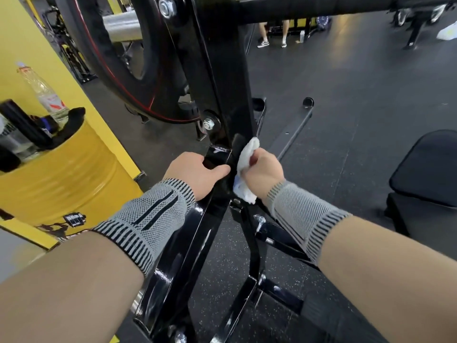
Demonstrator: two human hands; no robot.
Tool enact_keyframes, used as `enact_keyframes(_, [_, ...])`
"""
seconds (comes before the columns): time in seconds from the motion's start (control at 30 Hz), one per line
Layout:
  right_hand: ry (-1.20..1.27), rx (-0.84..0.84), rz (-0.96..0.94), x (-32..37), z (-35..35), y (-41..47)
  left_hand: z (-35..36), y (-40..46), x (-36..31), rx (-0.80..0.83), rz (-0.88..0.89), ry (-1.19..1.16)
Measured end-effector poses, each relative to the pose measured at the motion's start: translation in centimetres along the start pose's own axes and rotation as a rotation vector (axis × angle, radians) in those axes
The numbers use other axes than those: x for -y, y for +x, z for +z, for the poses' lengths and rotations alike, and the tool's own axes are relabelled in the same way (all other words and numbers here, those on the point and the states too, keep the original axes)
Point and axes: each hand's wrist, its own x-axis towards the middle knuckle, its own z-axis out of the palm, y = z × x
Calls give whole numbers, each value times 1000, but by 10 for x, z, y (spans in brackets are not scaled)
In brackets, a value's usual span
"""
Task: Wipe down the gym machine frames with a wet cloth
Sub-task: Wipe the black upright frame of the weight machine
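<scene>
Frame (pixel 222 78): glossy black steel, an upright post rising at centre, with slanted members running down toward the viewer; wet sheen is seen on the lower bars
Cloth (pixel 247 164): white, bunched, pressed against the right face of the post just below a bolted joint; its lower end hangs out beneath the fist
Right hand (pixel 263 169): clenched round the cloth, knuckles up, holding it to the post
Left hand (pixel 197 173): wrapped on the frame bar just left of the cloth, thumb laid across the top face, fingers curled over the far edge
Wrists: both are covered by grey knitted sleeves (pixel 150 219) with black ribbed bands; forearms are bare
Bolt (pixel 209 123): silver nut and washer on the post, just above the hands; a larger nut (pixel 167 7) is seen near the top
Plate (pixel 118 63): black weight disc with a thin red rim line, mounted left of the post on a silver sleeve
Drum (pixel 64 174): yellow, at left, filled with dark items and a clear plastic bottle (pixel 42 90) with a red and white label
Wall (pixel 32 40): yellow, behind the drum
Seat (pixel 427 167): black pad at the right edge
Floor (pixel 358 95): dark speckled rubber; a person's legs in sneakers (pixel 263 43) are seen far back
</scene>
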Motion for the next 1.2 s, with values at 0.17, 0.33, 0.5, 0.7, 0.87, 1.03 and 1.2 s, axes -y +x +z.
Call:
enact_keyframes(0.17, [3,-24,-40,-4,-9,8,0,-3,-3,-3,-7,4])
enact_keyframes(0.33, [-80,30,-197,-19,14,-18,2,-3,-1,-10,-14,-4])
enact_keyframes(0.5, [-79,-7,-249,-24,16,-6,0,-1,-3,10,-25,1])
enact_keyframes(0.7, [43,-78,-28,-16,-10,41,-1,-3,-5,53,-43,14])
enact_keyframes(0.87, [-144,97,-367,-29,13,-3,3,-6,-5,9,-64,-50])
enact_keyframes(1.03, [-106,47,-372,-47,20,-13,17,-22,-6,-139,-94,20])
enact_keyframes(1.2, [70,18,72,-76,36,-3,32,-45,-1,-418,489,320])
